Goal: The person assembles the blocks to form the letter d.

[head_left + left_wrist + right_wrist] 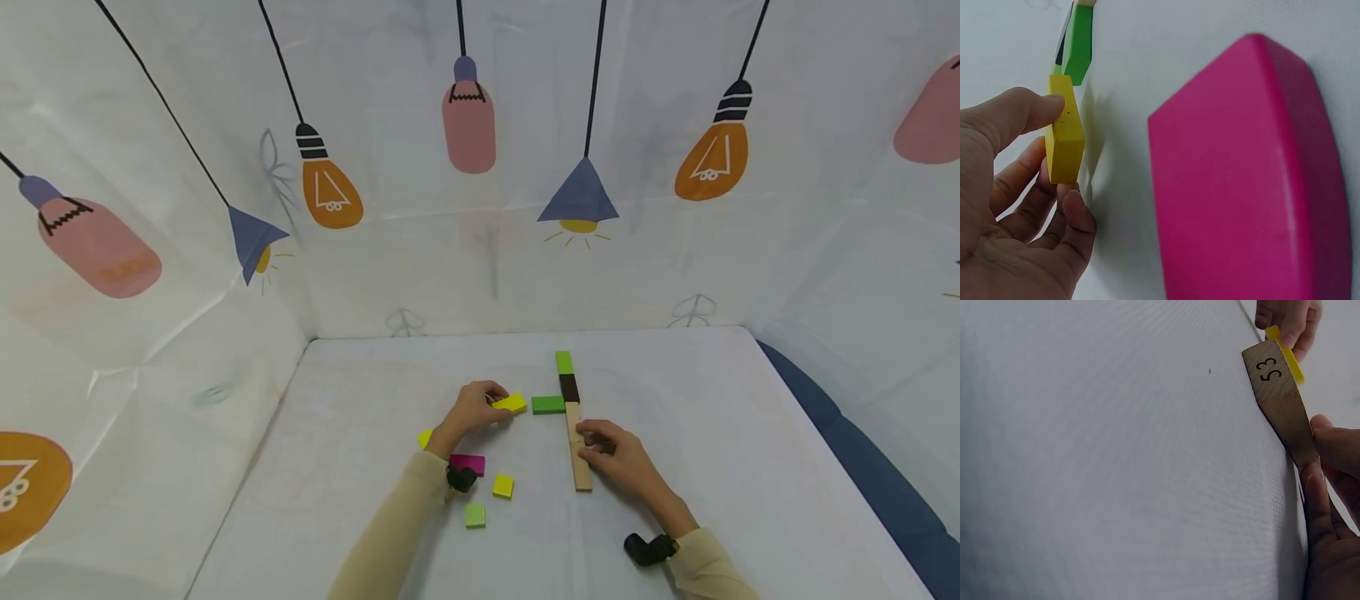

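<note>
My left hand (471, 408) pinches a yellow block (510, 403) between thumb and fingers. In the left wrist view this yellow block (1065, 134) is just above the white surface, its far end near a green block (548, 405). That green block lies crosswise against a straight row of blocks: light green (564, 362), dark brown (569, 387) and plain wood (578, 462) toward me. My right hand (618, 457) holds the wooden part from its right side, with thumb and fingertips on it. The number 53 shows on the end of the wooden block (1272, 372) in the right wrist view.
Around my left wrist lie a magenta block (468, 464), a partly hidden yellow block (424, 437), a small yellow block (503, 486) and a light green block (476, 516). Lamp-patterned white sheeting (495, 250) encloses the white table (675, 375). Something blue (862, 450) stands beyond the right edge.
</note>
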Tool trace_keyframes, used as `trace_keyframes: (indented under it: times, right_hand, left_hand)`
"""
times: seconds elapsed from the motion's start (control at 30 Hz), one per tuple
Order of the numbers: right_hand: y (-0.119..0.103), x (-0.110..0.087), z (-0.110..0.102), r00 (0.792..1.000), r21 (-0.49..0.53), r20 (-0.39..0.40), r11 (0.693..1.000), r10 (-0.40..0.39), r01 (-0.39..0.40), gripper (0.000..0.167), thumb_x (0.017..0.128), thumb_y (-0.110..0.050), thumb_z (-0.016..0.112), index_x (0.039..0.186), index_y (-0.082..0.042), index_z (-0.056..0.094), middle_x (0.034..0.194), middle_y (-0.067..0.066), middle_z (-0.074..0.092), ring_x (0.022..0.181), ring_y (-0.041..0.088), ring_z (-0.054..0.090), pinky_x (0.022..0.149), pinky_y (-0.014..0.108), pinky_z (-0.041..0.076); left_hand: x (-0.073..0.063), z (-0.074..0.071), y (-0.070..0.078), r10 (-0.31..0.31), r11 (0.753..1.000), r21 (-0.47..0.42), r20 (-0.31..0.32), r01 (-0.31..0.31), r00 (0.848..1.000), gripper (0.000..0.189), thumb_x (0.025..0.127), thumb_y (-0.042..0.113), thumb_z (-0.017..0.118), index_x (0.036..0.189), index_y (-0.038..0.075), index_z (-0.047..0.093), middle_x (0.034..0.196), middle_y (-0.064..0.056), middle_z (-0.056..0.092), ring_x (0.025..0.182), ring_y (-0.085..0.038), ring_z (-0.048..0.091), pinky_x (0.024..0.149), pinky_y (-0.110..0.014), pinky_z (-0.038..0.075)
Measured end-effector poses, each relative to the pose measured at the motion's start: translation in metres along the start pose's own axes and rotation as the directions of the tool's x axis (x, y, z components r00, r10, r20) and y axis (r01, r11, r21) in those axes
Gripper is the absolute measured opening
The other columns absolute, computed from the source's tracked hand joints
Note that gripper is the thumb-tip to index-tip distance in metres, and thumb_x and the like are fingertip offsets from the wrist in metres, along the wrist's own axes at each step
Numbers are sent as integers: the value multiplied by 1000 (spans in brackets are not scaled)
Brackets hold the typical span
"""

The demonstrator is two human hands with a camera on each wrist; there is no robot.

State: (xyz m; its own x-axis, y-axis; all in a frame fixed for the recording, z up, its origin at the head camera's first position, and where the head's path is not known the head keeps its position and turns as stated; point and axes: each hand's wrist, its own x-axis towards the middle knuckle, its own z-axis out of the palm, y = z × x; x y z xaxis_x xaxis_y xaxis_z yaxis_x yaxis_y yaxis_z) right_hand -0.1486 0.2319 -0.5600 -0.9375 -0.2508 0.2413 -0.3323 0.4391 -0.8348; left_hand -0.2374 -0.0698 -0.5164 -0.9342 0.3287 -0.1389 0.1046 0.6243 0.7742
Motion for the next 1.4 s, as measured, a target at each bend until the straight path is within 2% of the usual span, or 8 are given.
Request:
trace_keyframes:
  times: [0.33,0.67,0.9,1.07,1.4]
  right_hand:
    - [0,1,0,1000,-8,3,1000,7,-7,39,88,-6,80,125,-4,69,116,13,72,97,20,70,79,23,59]
    - [0,1,0,1000,-13,-7,1000,-23,23,38,88,-5,79,124,-4,69,116,14,72,95,21,70,78,23,58]
    - [-1,1,0,1000,-12,-3,1000,-3,3,38,88,-5,79,125,-4,69,116,13,72,95,22,70,78,23,58]
    - [-3,1,-1,1000,-4,4,1000,14,-14,38,88,-5,79,125,-3,69,117,14,72,96,21,70,79,23,58]
    - [-2,0,0,1000,-8,-4,1000,-9,9,39,86,-2,80,124,0,68,116,15,72,96,17,70,78,23,58]
  left_hand:
    - [3,6,2,12,1000,-2,5,-12,1000,33,85,23,82,112,7,72,100,-3,68,90,-16,58,81,-31,52]
    - [2,10,4,-14,1000,9,11,14,1000,33,86,22,82,113,7,71,100,-2,67,90,-17,57,83,-30,52]
    - [1,13,4,-10,1000,16,8,9,1000,33,86,21,82,113,6,71,102,-3,68,91,-16,57,85,-31,52]
    - [1,14,6,-7,1000,20,7,7,1000,33,86,20,82,114,6,71,102,-3,67,91,-16,57,86,-32,53]
    - [0,15,7,-6,999,43,31,5,1000,36,87,21,82,117,5,70,102,-3,67,92,-15,56,86,-32,51]
